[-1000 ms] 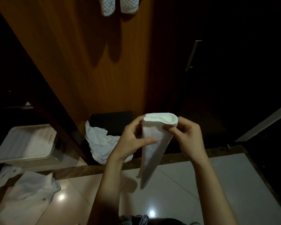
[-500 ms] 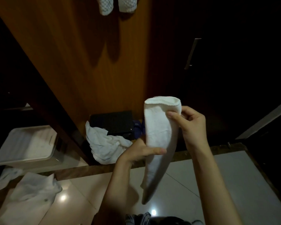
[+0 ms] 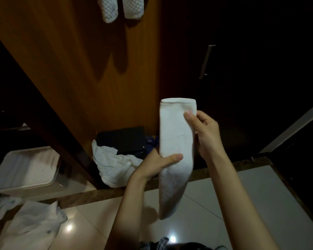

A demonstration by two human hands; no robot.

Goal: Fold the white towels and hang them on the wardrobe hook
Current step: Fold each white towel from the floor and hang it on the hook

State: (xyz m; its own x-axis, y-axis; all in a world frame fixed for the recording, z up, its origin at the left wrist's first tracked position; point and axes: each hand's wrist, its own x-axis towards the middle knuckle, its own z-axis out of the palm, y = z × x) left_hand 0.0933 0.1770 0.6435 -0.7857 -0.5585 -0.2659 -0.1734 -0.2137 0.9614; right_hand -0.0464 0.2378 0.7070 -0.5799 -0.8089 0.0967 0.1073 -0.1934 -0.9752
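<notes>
A white towel [image 3: 175, 141], folded into a long narrow strip, hangs upright in front of me with its folded end on top. My right hand [image 3: 205, 132] pinches its upper right edge between thumb and fingers. Lower down, my left hand [image 3: 157, 164] grips the strip's left side, thumb across the front. Two white waffle towels [image 3: 123, 7] hang at the top of the wooden wardrobe panel [image 3: 90, 73]; their hook is out of frame. Another crumpled white towel [image 3: 114, 165] lies on the wardrobe floor.
A black box [image 3: 122, 140] sits behind the crumpled towel. A white plastic bin [image 3: 23, 170] stands at the left, with white cloth [image 3: 29, 226] on the tiled floor below it. A dark door with a metal handle [image 3: 206, 62] is at the right.
The towel has risen and stands straighter. My left hand slid down from the top of the strip to its middle, while my right hand kept its pinch near the top.
</notes>
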